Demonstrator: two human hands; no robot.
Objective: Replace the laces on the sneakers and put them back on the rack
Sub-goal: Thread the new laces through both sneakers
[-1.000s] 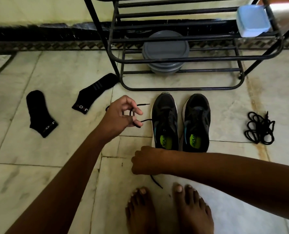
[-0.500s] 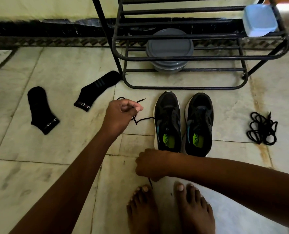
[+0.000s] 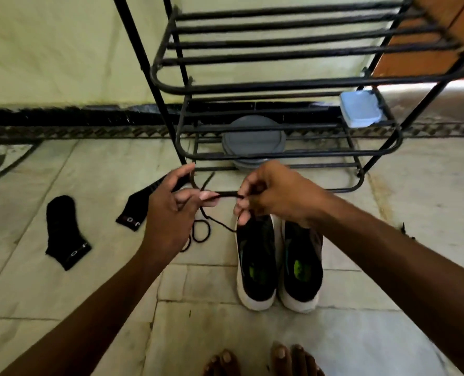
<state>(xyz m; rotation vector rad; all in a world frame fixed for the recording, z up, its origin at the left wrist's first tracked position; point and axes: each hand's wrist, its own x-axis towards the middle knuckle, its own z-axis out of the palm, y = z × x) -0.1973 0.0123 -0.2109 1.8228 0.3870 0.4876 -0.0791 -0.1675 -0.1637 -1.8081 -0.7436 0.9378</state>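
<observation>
Thin black shoelace: pinched taut between left hand and right hand, newly raised at 12 o'clock of black white-soled sneakers; apparently pulled free; relacing pending.

Home hallway: shoe rack, marble floor

A: What's being held?
B: A black lace, pinched taut between the left hand and right hand.
A: Below them?
B: Two sneakers side by side on the floor, before the rack.
</observation>
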